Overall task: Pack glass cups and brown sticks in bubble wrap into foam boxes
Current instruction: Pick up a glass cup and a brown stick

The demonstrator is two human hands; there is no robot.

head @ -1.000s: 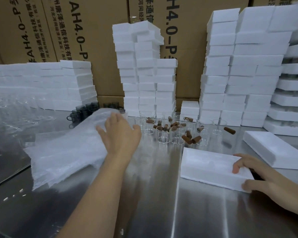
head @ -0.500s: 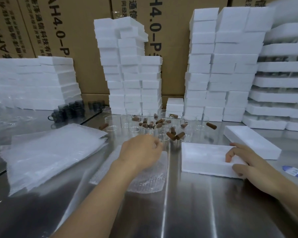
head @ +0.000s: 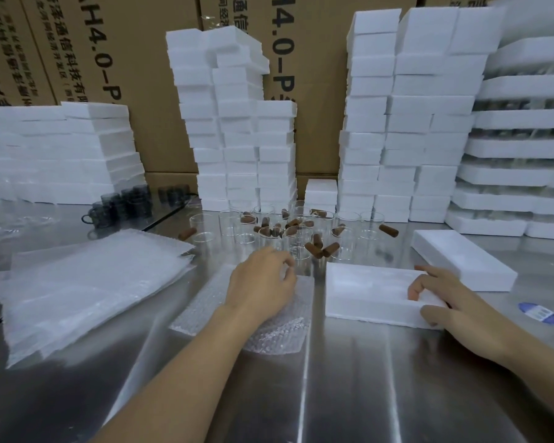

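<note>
An open white foam box [head: 365, 292] lies on the steel table at centre right. My right hand [head: 445, 302] grips its right end, fingers inside and thumb on the near wall. A single bubble wrap sheet [head: 279, 334] lies flat left of the box. My left hand [head: 259, 282] rests on it, fingers curled at its far edge. Just beyond stand several clear glass cups [head: 247, 238], with brown sticks [head: 320, 249] lying among and inside them.
A pile of bubble wrap sheets [head: 77, 282] lies at the left. A second foam piece [head: 461, 260] sits behind the box, a blue sticker [head: 539, 312] to its right. Tall foam box stacks [head: 237, 139] and cardboard cartons [head: 317, 59] line the back. Dark cups [head: 125, 203] stand at back left.
My left hand left the bubble wrap pile and drew one sheet to the table's middle, beside the foam box. My right hand stayed on the box's right end.
</note>
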